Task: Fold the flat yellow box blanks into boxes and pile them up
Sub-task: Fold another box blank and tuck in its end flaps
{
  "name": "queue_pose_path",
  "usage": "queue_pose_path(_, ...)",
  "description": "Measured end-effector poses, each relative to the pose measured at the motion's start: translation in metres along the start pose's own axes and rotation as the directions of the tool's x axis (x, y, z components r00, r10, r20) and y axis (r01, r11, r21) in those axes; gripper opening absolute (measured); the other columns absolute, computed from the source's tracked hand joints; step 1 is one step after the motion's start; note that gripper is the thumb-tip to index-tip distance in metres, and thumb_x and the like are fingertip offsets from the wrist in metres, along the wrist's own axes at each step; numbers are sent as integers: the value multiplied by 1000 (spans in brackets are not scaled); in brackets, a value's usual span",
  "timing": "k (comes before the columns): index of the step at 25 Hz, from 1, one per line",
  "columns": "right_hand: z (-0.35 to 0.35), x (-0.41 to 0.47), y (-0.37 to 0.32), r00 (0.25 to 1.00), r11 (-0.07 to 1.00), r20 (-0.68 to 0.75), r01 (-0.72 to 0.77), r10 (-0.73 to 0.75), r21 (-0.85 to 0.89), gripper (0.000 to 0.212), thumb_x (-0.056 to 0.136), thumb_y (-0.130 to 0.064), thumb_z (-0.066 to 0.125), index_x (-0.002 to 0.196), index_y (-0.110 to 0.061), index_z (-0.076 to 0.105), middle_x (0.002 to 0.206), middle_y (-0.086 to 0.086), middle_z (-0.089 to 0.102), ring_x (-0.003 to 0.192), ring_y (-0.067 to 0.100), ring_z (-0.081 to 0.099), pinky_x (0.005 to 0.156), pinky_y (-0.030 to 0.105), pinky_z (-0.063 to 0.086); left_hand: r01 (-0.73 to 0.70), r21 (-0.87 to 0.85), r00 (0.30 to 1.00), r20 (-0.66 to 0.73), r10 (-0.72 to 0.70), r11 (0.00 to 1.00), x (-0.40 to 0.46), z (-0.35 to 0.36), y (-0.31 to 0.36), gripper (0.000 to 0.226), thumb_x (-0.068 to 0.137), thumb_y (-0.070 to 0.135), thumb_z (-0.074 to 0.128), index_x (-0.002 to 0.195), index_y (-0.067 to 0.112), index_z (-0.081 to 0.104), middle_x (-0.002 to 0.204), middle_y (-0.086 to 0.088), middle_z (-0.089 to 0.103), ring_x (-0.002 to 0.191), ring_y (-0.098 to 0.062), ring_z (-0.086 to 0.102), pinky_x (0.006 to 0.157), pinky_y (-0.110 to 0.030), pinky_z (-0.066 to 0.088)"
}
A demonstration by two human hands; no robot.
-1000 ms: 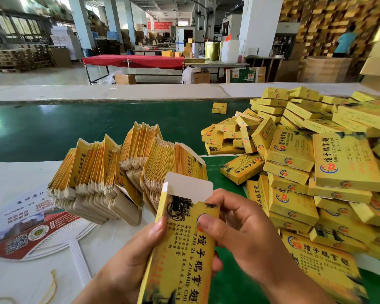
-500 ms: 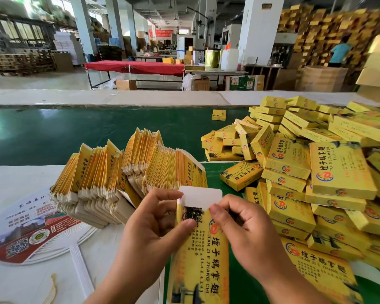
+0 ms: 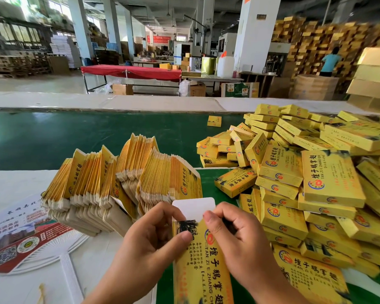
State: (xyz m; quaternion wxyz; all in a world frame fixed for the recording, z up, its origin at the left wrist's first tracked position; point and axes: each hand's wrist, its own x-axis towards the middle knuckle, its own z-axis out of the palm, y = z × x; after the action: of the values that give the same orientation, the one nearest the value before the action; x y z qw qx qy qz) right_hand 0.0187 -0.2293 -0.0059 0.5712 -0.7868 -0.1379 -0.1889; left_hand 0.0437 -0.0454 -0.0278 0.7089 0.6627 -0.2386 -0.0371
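- My left hand (image 3: 150, 236) and right hand (image 3: 235, 234) pinch one glossy yellow box blank (image 3: 201, 264) near its plain white flap.
- Beyond, fanned flat blanks (image 3: 119, 183) lean left.
- Rightward, folded boxes (image 3: 305, 172) heap high.

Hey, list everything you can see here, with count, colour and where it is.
Blank: one, yellow, white flap up, held at bottom centre.
Flat blanks: many, yellow, fanned stack left of centre.
Folded boxes: many, yellow, pile at right.
Lone box: one, yellow, on the belt.
Belt: one, green, across the middle.
Fan: one, white and red, lower left.
Left hand: pinches the blank.
Right hand: pinches the blank.
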Motion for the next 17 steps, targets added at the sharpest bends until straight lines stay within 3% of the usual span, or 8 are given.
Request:
queue_pose_path(4, 1, 0, 0, 1000, 1000, 18, 15, -15, 4, 31, 92, -38, 58, 64, -24, 58, 57, -7, 57, 55, 4, 55, 54, 13, 41, 27, 82, 998, 62, -32, 996, -2, 1, 5, 44, 74, 53, 77, 80, 13, 61, 83, -20, 69, 80, -36, 70, 69, -50, 58)
queue_pose_path(8, 2, 0, 3, 999, 999, 42, 34, -35, 9, 32, 91, -39, 59, 61, -26, 55, 55, -8, 54, 52, 3, 51, 52, 13, 38, 14, 157, 1000, 19, -18, 988, 0, -1, 6, 51, 75, 58, 72, 70, 9, 58, 66, -3, 65, 63, -13, 62, 55, -29, 47)
queue_pose_path(11, -2, 1, 6, 998, 998, 56, 23, -26, 61, 30, 88, -42, 60, 64, -23, 57, 56, -2, 53, 52, 6, 48, 50, 19, 37, -23, 143, 999, -33, 28, 989, 1, -1, 4, 31, 78, 48, 70, 82, 17, 69, 69, -12, 66, 67, -23, 63, 60, -38, 49)
queue_pose_path(13, -4, 2, 6, 998, 996, 61, -17, 12, 89, 14, 85, -42, 65, 84, -28, 62, 67, 7, 61, 61, 21, 56, 55, 30, 45, -34, 66, 996, -76, 39, 997, 1, 1, 6, 21, 83, 38, 73, 95, 21, 68, 73, -19, 64, 71, -28, 63, 63, -38, 48)
queue_pose_path(15, -5, 3, 11, 989, 978, 98, -124, 109, 166, 31, 81, -39, 70, 108, -39, 57, 80, 8, 69, 75, 25, 65, 65, 33, 53, -25, -92, 997, -78, 18, 995, 1, 2, 9, 29, 84, 24, 71, 111, 23, 60, 85, -17, 73, 83, -30, 73, 68, -33, 57)
queue_pose_path(17, -6, 4, 15, 961, 937, 196, -242, 196, 251, 49, 77, -40, 73, 121, -41, 52, 89, 9, 75, 84, 26, 71, 66, 32, 56, 1, -146, 994, -111, -18, 989, 2, 0, 9, 46, 80, 15, 69, 123, 26, 53, 95, -18, 75, 89, -32, 73, 70, -32, 60)
